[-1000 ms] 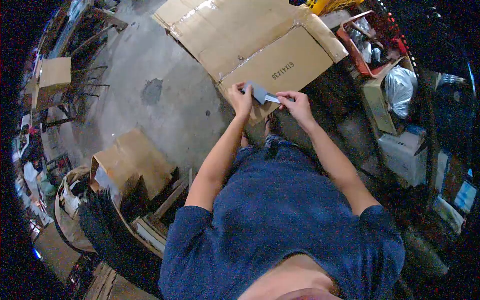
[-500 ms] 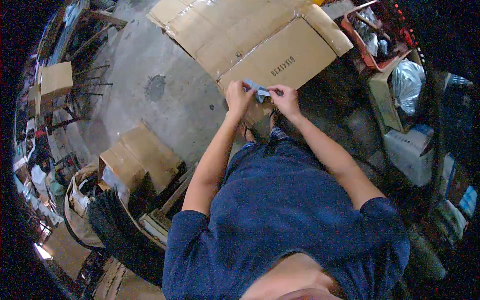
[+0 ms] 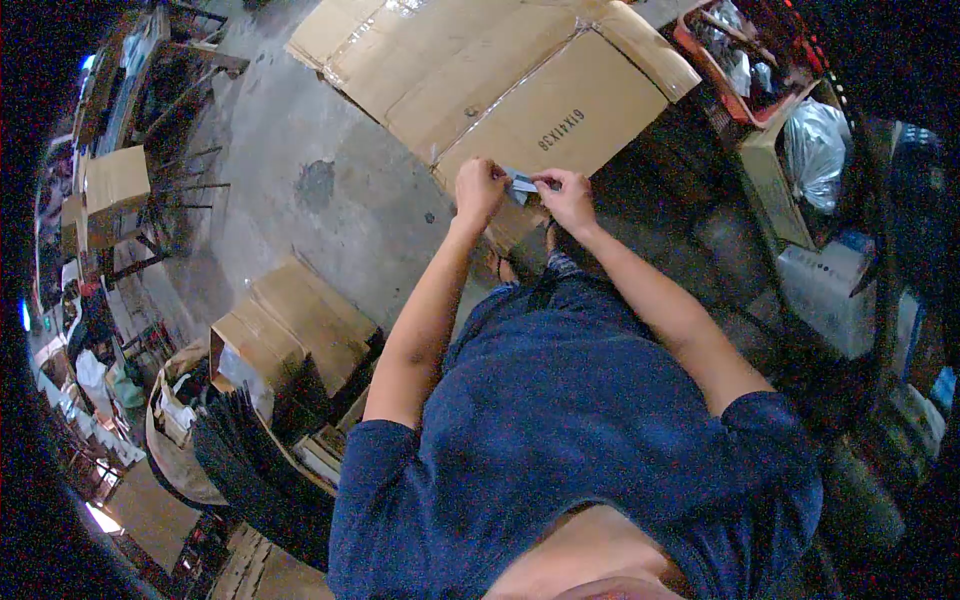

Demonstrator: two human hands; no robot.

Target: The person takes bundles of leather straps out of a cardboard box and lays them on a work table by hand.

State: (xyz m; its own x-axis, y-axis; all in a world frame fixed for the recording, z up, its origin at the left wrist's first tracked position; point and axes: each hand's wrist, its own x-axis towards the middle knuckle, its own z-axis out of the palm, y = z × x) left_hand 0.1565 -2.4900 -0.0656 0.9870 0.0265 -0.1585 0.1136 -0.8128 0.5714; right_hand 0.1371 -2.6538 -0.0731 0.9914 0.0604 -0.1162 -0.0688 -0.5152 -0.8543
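Together, the left hand [image 3: 480, 192] and right hand [image 3: 568, 200] reach forward, both pinched on one small bluish-grey piece [image 3: 521, 184] between them, by the near edge of one large cardboard sheet [image 3: 510, 85].

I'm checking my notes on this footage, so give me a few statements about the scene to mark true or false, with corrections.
1. The left hand and right hand both hold the pale strip. True.
2. The hands are spread far apart. False: they are close together, at the strip.
3. The cardboard has numbers printed on it. True.
4. The shirt is bright red. False: it is dark blue.
5. The silver bag is on the person's left. False: it is on the right.
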